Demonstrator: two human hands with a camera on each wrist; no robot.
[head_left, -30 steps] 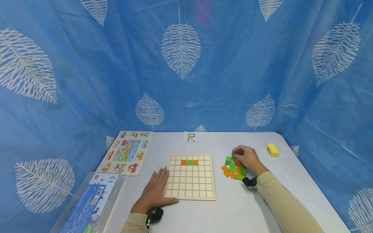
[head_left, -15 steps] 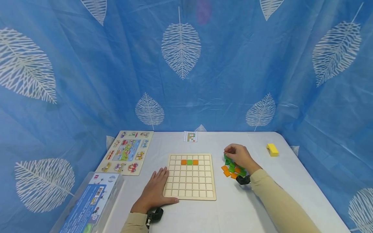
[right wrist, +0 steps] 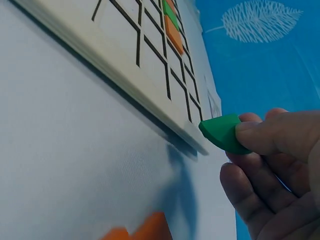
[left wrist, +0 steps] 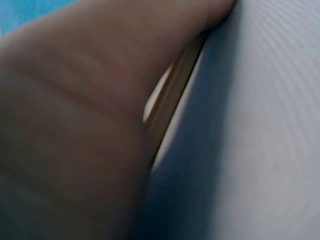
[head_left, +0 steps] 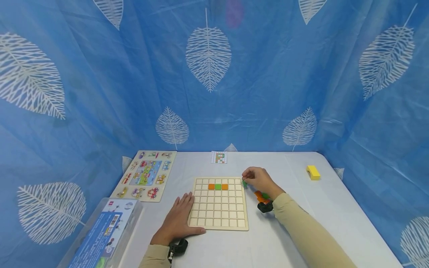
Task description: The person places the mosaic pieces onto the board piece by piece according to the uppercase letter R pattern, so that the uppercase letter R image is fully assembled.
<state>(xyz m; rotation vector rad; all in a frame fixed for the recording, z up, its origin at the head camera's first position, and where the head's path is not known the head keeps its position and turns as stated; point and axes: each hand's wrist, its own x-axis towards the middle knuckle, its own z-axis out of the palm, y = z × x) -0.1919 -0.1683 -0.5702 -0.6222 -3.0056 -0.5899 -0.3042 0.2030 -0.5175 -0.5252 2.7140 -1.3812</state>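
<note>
Fingers and thumb of the right hand (head_left: 263, 181) pinch a green piece (right wrist: 226, 133) with one round side. The green piece is up in the air, just beside the far right corner of a wooden board (head_left: 225, 209) with lots of squares. The left hand (head_left: 180, 217) lies at the near left corner of the board, its fingers straight and a bit spread along the left edge, and its thumb along the near edge.

On the board, an orange tile (head_left: 211, 187), a green tile (head_left: 218, 187) and another orange tile (head_left: 225, 187) sit side by side in one row near the far edge. Some loose pieces (head_left: 260, 197), orange and green, lie on the white table (head_left: 231, 249), partly hidden by the right hand's wrist. A little picture card (head_left: 219, 157) lies past the board, and a yellow block (head_left: 313, 172) is far to the right.
</note>
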